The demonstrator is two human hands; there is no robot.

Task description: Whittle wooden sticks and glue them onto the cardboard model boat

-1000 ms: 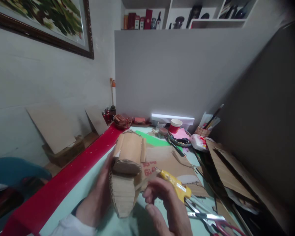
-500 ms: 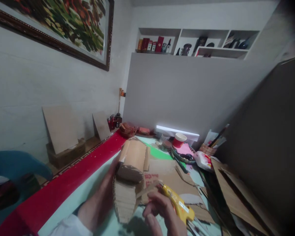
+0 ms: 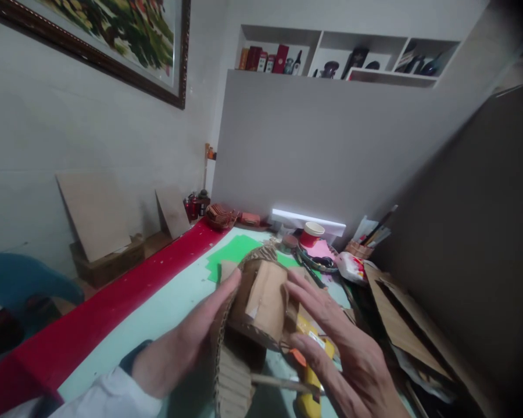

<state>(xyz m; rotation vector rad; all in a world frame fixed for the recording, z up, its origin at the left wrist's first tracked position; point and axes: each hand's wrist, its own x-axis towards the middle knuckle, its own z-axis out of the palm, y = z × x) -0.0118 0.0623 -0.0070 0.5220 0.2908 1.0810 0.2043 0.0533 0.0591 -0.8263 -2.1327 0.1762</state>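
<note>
Over a pale green tabletop (image 3: 161, 310) with a red border (image 3: 108, 307), a cardboard model (image 3: 265, 296) is held up at a tilt. Its left wall is clasped by the left hand (image 3: 200, 334), while its right side is gripped between the parted fingers and thumb of the right hand (image 3: 353, 342). Beneath that hand, a yellow glue gun (image 3: 312, 374) is partly hidden. Farther out, green paper (image 3: 229, 255) is spread behind the model, a red cup (image 3: 310, 237) is seen by a round tray (image 3: 304, 259), and cardboard sheets (image 3: 412, 316) are piled at the right.
</note>
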